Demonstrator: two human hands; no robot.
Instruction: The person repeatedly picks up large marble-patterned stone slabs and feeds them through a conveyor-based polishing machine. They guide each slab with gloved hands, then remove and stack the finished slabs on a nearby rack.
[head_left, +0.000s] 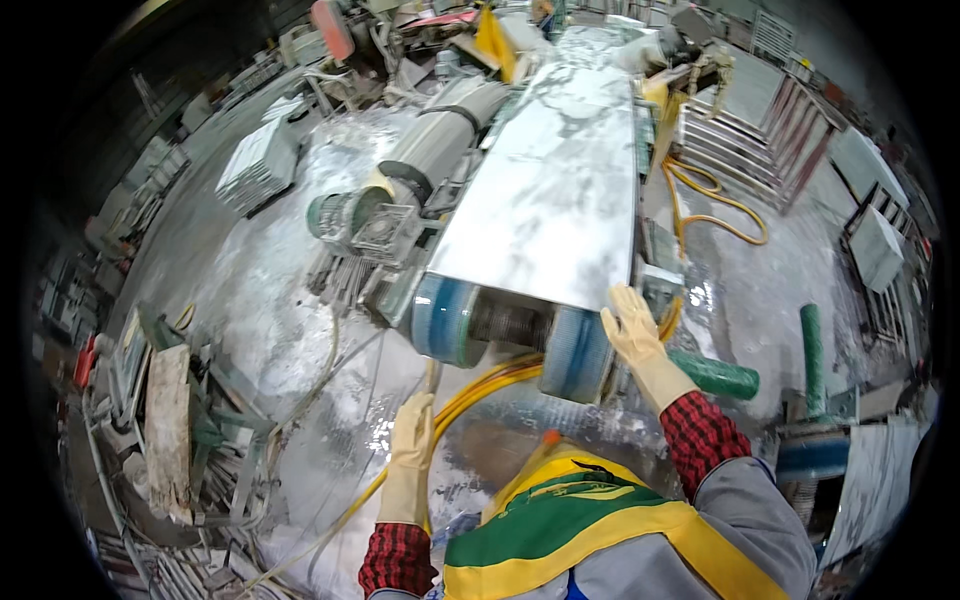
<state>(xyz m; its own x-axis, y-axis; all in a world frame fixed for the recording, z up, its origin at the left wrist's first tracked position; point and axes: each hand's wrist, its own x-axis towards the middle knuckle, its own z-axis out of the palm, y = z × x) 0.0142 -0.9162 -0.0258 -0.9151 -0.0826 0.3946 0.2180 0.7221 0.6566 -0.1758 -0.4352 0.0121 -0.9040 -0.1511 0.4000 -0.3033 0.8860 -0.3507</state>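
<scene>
A long white marble slab with grey veining lies on a conveyor with blue ribbed wheels at its near end. My right hand, in a cream rubber glove, is at the slab's near right corner, fingers stretched out and slightly apart. It seems to touch the corner edge. Lower and to the left, my left hand wears a matching glove, with its fingers curled together beside yellow hoses. A thin pale stick-like piece shows just above those fingers; whether they hold it is hard to see.
A grey motor and roller unit runs along the conveyor's left side. Stacked slabs stand farther left, and scrap pieces lie near left. Green pipes and a metal rack are at right. The floor looks wet.
</scene>
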